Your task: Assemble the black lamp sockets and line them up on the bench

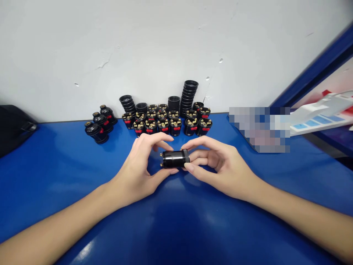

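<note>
A black lamp socket point(174, 158) with brass contacts at its left end lies sideways between both hands, just above the blue table point(55, 173). My left hand point(142, 167) pinches its left end with thumb below and fingers curled over the top. My right hand point(216, 165) grips its ribbed right end with thumb and fingers. Behind the hands, by the wall, stand rows of black socket cores point(168, 123) with brass terminals and red tabs.
Stacks of black threaded rings point(189, 96) stand behind the cores. Three assembled black sockets point(99, 125) lie at the left. A black bag point(13, 125) sits at the far left edge. A blurred patch and white-and-blue sheets point(317, 116) lie at the right.
</note>
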A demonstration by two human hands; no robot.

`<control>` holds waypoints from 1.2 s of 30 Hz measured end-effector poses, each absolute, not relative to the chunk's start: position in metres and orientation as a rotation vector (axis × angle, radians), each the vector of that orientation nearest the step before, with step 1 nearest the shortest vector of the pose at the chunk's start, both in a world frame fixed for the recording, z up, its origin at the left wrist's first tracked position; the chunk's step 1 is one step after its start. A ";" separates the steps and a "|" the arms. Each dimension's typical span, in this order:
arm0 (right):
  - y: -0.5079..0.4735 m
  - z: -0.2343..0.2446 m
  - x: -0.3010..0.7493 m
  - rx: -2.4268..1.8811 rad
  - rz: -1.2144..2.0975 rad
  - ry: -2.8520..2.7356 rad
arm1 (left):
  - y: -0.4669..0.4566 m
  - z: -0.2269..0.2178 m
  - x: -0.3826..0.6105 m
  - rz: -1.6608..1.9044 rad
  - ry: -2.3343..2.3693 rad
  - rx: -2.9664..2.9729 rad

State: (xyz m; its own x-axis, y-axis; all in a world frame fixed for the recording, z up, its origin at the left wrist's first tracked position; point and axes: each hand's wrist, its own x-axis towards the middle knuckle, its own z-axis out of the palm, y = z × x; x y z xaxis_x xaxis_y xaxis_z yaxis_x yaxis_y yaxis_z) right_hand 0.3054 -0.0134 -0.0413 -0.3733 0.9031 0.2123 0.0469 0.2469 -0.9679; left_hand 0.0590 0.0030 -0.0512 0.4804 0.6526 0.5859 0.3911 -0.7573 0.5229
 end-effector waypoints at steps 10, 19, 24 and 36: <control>-0.014 -0.040 0.303 -0.887 1.207 -1.665 | -0.001 -0.038 0.062 0.807 1.068 2.331; -0.013 -0.040 0.303 -0.886 1.215 -1.655 | 0.000 -0.046 0.059 1.070 0.893 2.421; -0.016 -0.040 0.301 -0.871 1.198 -1.683 | -0.003 -0.035 0.062 0.775 1.056 2.267; -0.014 -0.038 0.303 -0.921 1.208 -1.662 | -0.001 -0.041 0.061 0.894 1.066 2.321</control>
State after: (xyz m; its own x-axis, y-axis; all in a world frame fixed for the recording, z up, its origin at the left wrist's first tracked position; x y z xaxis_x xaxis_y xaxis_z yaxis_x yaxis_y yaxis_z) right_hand 0.3029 -0.0137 -0.0381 -0.3574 0.9087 0.2158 0.0751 0.2583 -0.9631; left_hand 0.0612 -0.0011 -0.0414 0.4961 0.7835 0.3741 0.5044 -0.6108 0.6103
